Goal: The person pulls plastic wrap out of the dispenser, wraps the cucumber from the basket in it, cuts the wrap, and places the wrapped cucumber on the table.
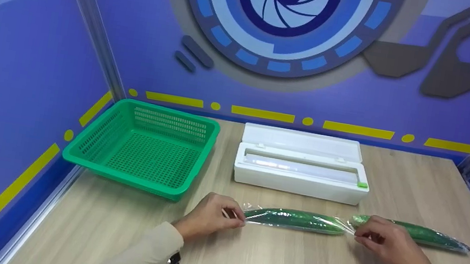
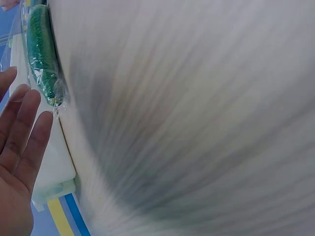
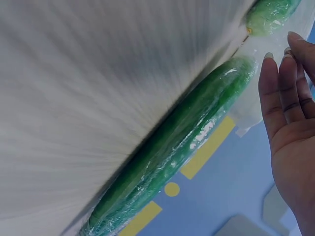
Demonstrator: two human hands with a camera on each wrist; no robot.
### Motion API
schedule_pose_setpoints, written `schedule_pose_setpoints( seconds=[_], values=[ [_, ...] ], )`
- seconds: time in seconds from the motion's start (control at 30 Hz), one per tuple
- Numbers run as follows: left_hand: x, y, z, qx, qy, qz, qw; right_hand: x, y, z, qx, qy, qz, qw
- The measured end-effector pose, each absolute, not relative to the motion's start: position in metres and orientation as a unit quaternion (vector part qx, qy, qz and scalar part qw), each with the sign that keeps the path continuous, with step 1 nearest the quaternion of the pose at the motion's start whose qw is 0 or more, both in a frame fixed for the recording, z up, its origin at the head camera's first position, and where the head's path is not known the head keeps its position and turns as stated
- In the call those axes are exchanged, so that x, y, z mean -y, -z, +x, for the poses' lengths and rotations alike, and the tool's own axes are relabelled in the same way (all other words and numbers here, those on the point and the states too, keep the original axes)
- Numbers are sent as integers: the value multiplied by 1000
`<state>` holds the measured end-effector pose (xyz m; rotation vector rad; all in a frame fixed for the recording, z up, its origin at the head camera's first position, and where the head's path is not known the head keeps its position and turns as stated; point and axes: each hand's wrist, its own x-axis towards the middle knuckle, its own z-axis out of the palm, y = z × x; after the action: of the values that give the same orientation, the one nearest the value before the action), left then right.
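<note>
A cucumber [image 1: 296, 219] wrapped in clear plastic lies crosswise on the table between the two hands. At its left end my left hand [image 1: 214, 214] pinches the loose cling film [image 1: 252, 217] between thumb and forefinger. My right hand [image 1: 393, 245] pinches the twisted film at the right end, with the film drawn taut. Beyond the right hand lies a second wrapped cucumber [image 1: 429, 235], its left end partly hidden behind the fingers. The right wrist view shows this second cucumber [image 3: 172, 142] at full length, beneath the right hand.
Behind the cucumbers stands a white cling film dispenser [image 1: 297, 185] with its lid raised and a film roll [image 1: 299, 167] inside. A green plastic basket [image 1: 126, 174] sits at the back left. Blue panels [image 1: 267, 99] close off the table's back and sides.
</note>
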<state>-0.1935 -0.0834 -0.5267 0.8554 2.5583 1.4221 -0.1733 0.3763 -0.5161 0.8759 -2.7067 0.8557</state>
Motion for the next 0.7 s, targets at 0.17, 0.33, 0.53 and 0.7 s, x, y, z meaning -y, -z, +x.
schedule_pose_setpoints(
  seconds=[0.17, 0.33, 0.53, 0.7],
  values=[
    [83, 535, -190, -844, -450, 288, 45, -375, 521, -171, 907, -278, 304, 90],
    [82, 542, -189, -857, -416, 302, 27, -373, 527, -172, 917, -247, 302, 89],
    [81, 545, -190, -880, -358, 312, -7, -367, 531, -173, 933, -194, 291, 85],
    [80, 546, -189, -889, -332, 313, -30, -362, 532, -173, 944, -167, 277, 72]
  ],
)
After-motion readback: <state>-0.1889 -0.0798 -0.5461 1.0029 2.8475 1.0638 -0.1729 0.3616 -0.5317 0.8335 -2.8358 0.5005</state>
